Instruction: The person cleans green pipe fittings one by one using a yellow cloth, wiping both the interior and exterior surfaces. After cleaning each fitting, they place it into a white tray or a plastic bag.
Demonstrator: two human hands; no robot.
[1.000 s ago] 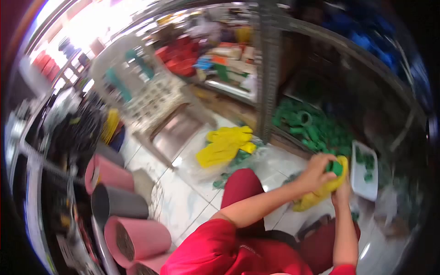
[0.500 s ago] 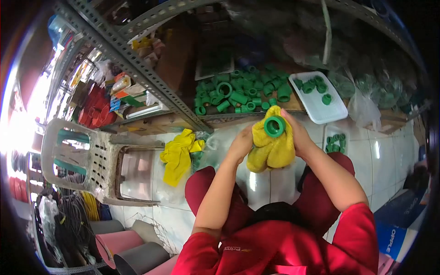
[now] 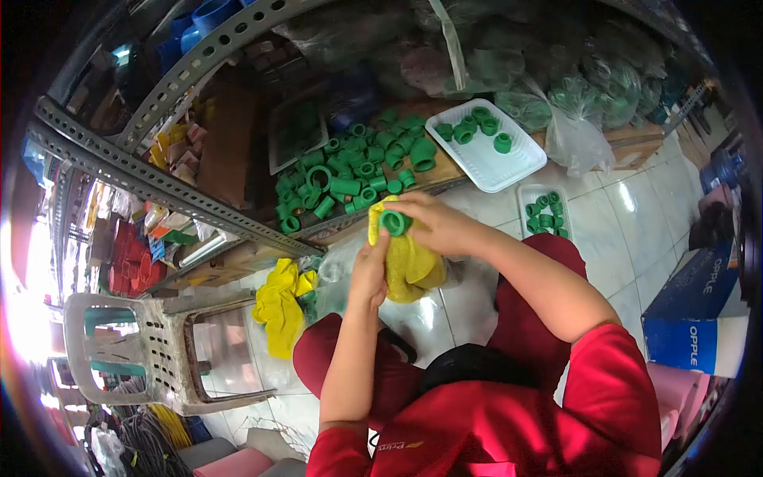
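Observation:
A green pipe fitting (image 3: 395, 223) with a round open end sits between my hands, with a yellow cloth (image 3: 415, 269) wrapped partly round it and hanging below. My left hand (image 3: 370, 270) is closed on the fitting from the near left, its thumb against the rim. From the right, my right hand (image 3: 433, 226) is closed over the cloth, its fingers reaching across the top of the fitting. Beyond my hands, a pile of loose green fittings (image 3: 347, 186) lies on the low shelf. A white tray (image 3: 520, 165) holding several fittings stands right of the pile.
On the tiled floor, a smaller white tray (image 3: 537, 193) holds more green fittings. A crumpled yellow cloth (image 3: 280, 306) and a plastic chair (image 3: 163, 350) are at left. Metal shelf posts (image 3: 183, 187) rise ahead. Clear plastic bags (image 3: 579, 143) hang at right, above a blue box (image 3: 690, 318).
My view has turned to the right. Both hands and the cloth-wrapped fitting now appear further left, and my right hand has come over the top of the fitting.

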